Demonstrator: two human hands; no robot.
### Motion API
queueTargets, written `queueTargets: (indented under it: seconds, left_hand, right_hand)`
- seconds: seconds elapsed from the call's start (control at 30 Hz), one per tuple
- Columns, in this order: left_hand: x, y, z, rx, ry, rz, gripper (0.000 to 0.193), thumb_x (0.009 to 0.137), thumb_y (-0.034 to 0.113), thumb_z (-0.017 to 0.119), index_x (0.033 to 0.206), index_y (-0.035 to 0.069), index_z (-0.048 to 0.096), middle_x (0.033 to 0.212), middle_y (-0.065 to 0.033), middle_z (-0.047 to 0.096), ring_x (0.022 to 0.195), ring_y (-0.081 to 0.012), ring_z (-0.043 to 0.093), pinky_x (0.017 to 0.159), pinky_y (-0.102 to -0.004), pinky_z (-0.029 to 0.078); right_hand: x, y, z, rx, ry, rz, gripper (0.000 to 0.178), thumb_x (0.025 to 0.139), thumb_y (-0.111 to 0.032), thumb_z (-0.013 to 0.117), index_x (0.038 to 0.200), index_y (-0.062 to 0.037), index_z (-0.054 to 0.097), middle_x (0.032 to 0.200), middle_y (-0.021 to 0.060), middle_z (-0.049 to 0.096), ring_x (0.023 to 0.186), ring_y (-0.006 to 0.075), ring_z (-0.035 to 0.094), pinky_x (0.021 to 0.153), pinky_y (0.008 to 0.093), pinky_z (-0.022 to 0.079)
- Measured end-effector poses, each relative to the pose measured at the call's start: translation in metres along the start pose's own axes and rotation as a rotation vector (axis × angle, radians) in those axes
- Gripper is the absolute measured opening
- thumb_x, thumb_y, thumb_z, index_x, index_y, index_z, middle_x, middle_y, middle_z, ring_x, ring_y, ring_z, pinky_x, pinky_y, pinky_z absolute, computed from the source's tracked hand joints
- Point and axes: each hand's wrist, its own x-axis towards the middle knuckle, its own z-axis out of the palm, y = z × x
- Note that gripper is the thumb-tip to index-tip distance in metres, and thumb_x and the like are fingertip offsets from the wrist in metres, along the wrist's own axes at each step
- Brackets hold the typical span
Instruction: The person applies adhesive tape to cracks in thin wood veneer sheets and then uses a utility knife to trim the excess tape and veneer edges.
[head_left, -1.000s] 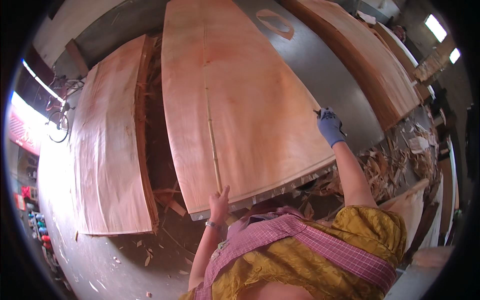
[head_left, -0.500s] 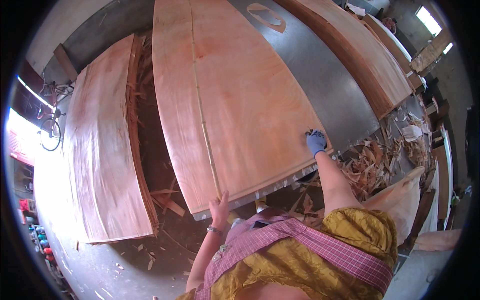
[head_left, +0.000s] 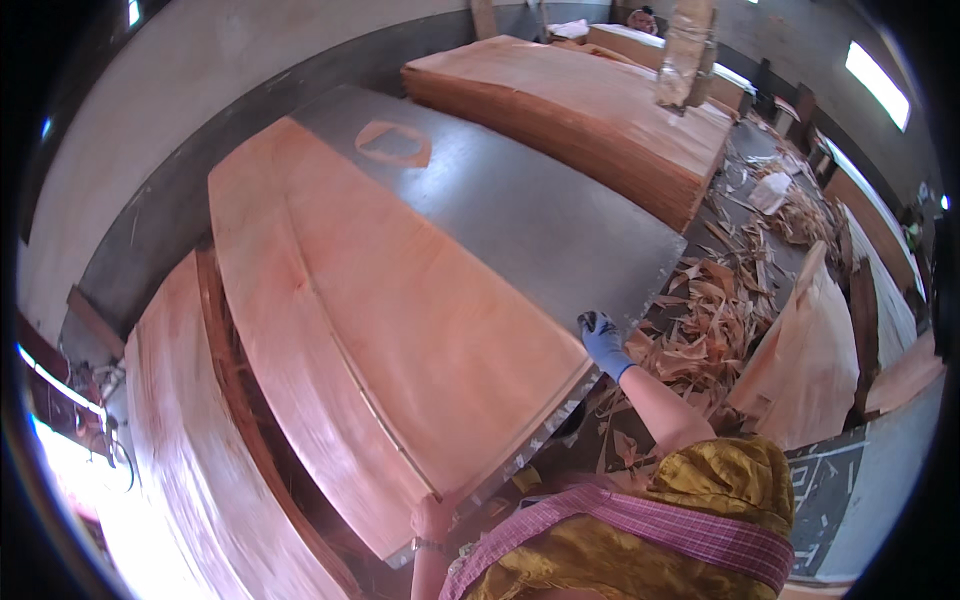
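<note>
A pale wood veneer sheet [head_left: 400, 330] lies on a grey metal table [head_left: 530, 230], covering its left part. A long thin bamboo stick [head_left: 355, 375] runs lengthwise over the veneer, toward me. At the near edge, my bare left hand [head_left: 431, 520] is closed around the stick's near end. My right hand [head_left: 604, 345], in a blue-grey glove with dark fingertips, is at the veneer's near right corner, beside the bare metal. Its fingers are curled in. Whether it grips something small is hidden.
A veneer stack [head_left: 180, 400] stands left of the table, and a thick stack [head_left: 580, 110] beyond it. Wood scraps [head_left: 700, 330] pile up at the right, near a leaning veneer piece [head_left: 810, 360]. A post [head_left: 687, 50] rises at the back. Another person [head_left: 642, 18] is far behind.
The view has swung right and up, showing more of the room. My right hand has shifted from on the veneer to its right edge. My left hand stays on the stick.
</note>
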Motion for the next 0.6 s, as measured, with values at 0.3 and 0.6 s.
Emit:
queueTargets:
  seconds: [0.3,0.6]
  left_hand:
    - [0.006,0.061,-0.059,0.340,0.250,0.071,0.049,0.080,0.051,0.064,0.085,0.003,0.073,0.086,-0.0209,0.070,0.088,-0.0373,0.067,0.080,-0.0491,0.049]
    - [-0.005,0.254,-0.045,0.106,0.179,0.312,0.037,0.079,0.044,0.069,0.081,0.007,0.070,0.088,-0.0171,0.071,0.089,-0.0358,0.067,0.078,-0.0461,0.051]
  right_hand:
    - [0.188,0.002,-0.182,0.831,0.177,0.292,0.032,0.093,-0.030,0.066,0.115,-0.0074,0.062,0.081,0.0023,0.067,0.060,0.0118,0.062,0.048,0.0266,0.043]
    - [0.360,-0.030,-0.284,1.014,0.090,-0.050,0.043,0.088,-0.038,0.071,0.120,-0.0099,0.063,0.071,-0.0021,0.062,0.055,0.0066,0.053,0.044,0.0231,0.038]
